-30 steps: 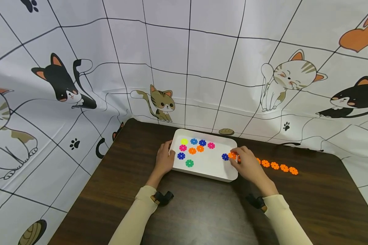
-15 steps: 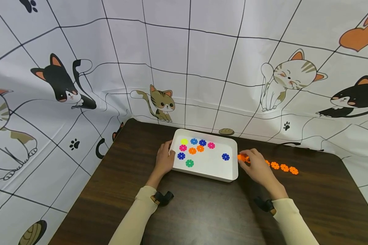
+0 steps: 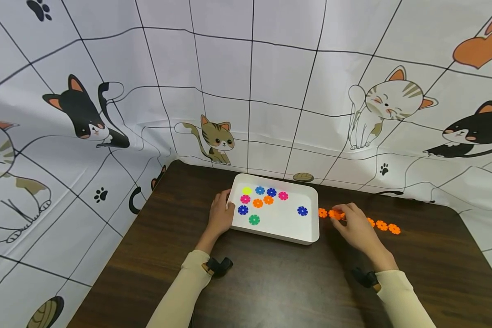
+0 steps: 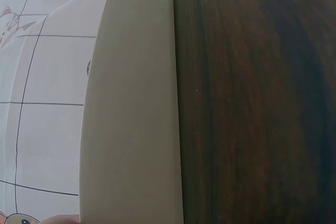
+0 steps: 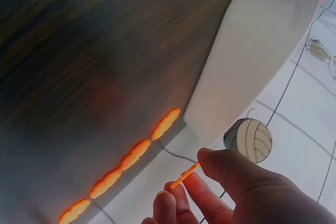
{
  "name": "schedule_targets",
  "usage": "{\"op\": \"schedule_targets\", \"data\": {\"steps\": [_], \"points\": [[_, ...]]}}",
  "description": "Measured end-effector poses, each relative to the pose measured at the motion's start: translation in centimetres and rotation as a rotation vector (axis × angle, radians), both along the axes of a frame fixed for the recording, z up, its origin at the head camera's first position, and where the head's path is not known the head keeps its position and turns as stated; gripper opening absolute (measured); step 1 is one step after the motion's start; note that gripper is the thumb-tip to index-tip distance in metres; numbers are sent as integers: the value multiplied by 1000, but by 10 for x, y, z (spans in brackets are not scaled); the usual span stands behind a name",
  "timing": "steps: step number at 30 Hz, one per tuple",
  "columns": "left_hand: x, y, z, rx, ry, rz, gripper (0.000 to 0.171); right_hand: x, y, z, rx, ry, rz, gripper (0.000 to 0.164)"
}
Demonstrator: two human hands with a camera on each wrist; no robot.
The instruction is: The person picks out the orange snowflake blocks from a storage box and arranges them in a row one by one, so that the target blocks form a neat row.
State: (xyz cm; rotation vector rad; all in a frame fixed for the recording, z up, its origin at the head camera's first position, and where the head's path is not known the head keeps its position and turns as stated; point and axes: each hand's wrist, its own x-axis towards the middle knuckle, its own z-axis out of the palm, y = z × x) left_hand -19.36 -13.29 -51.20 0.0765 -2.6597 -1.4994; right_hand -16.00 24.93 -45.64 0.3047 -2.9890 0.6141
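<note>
My left hand (image 3: 221, 212) grips the left end of a shallow white tray (image 3: 274, 234). The left wrist view is mostly filled by the tray's side wall (image 4: 131, 98), with bits of fingers at its two ends. Right of the tray, my right hand (image 3: 356, 228) pinches an orange notched plastic disc (image 5: 185, 176) between thumb and fingers, above the table. Beneath it runs a row of similar orange discs (image 3: 394, 229), leading away from the tray's right side; the hand hides part of this row. A dark blue disc (image 3: 302, 211) lies alone in the tray's right half.
In the tray's left half lie several loose discs, among them a green disc (image 3: 254, 219), a yellow disc (image 3: 247, 191) and a pink disc (image 3: 283, 196). The dark wooden table (image 3: 279, 282) ends against a cat-print cloth (image 3: 279, 109) behind and to the left.
My right hand has moved from over the tray's right end rightward along the orange row, and the row's disc nearest the tray is now uncovered. The left hand and tray stay put.
</note>
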Motion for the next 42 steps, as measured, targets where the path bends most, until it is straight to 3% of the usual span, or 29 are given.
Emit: {"op": "schedule_targets", "data": {"steps": [8,25,42], "points": [[0,0,-2,-18,29,2,49,1,18,-4,13,9,5,38],[-2,1,-2,-13,13,8,49,5,58,-10,40,-54,-42,39],[-1,1,-2,-4,3,7,49,10,102,-16,63,-50,-99,39]]}}
